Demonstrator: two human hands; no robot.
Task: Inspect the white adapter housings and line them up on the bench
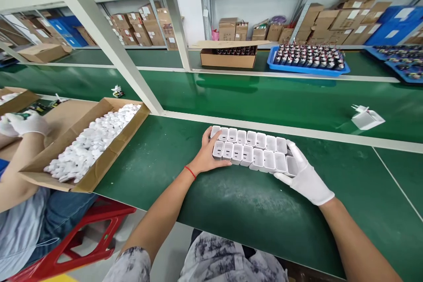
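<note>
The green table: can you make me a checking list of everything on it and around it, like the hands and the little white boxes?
Surface: green table, dusty pale smear near the front edge.
Job's things: white charger shells packed in two rows, open ends up, pressed between both hands.
Clutter: cardboard box of white parts at left; a lone white charger lying at right.
Hands: left hand bare, red string at the wrist, pushing the block's left end; right hand in a white glove, cupping the right end.
Cables: nothing seen.
Surroundings: a co-worker's gloved hand at far left; red stool; blue tray of parts; stacked cartons behind.
</note>
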